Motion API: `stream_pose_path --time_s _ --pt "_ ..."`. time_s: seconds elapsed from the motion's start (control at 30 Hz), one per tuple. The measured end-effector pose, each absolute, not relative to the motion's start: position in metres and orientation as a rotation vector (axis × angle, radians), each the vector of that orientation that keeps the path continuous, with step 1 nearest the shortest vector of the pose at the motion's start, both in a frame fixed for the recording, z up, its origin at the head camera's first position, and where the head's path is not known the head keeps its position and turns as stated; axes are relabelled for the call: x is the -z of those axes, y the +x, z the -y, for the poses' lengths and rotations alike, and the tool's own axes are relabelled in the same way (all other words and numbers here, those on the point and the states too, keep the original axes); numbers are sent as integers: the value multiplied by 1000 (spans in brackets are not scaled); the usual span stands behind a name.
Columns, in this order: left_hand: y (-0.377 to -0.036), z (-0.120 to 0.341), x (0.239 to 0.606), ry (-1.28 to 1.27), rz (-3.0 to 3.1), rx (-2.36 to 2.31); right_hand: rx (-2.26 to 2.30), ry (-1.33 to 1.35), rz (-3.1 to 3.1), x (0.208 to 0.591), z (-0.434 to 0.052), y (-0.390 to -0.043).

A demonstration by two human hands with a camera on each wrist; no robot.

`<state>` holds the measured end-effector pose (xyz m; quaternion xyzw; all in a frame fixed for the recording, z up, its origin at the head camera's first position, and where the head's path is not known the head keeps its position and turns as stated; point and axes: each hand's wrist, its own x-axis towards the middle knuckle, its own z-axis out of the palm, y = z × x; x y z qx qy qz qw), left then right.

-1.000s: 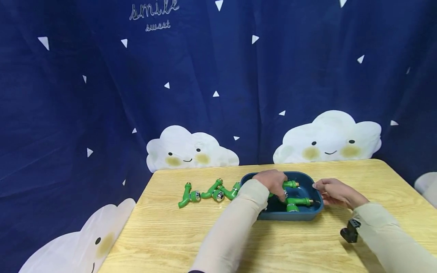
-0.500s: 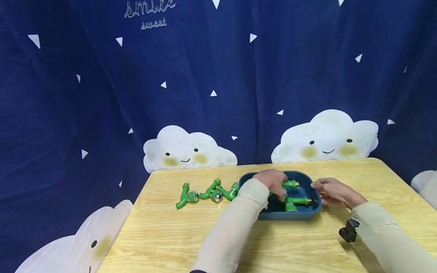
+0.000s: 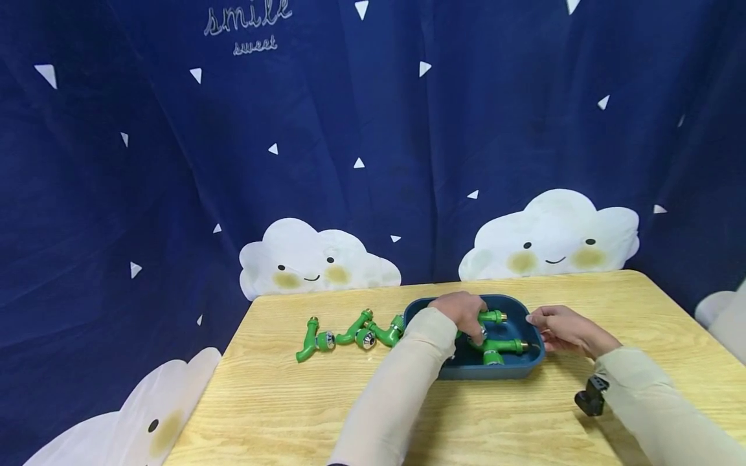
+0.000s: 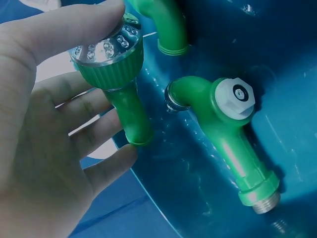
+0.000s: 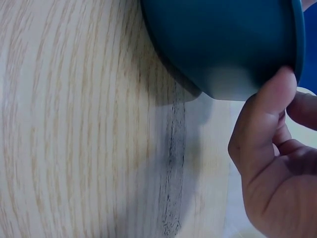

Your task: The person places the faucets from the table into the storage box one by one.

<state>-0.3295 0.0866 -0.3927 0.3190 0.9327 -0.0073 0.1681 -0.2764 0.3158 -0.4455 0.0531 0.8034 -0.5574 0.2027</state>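
Green tap was pinched by its knob in the left hand; the right hand pinched the bin at right; I feared slick chrome could slip

A blue rounded-rectangular plastic tub rests on the pale wood-grain bench, lower right of centre in the head view. Green metal-threaded taps lie inside it. Three green round-knobbed taps lie in a row to its left. A dark-blue cloth curtain hangs behind the bench.
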Motion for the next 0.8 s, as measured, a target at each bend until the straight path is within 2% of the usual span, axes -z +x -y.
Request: stream_pose_path --time_s 0.8 --pt "-329 -94 401 859 -2640 -32 1568 177 -2256 446 -311 -273"
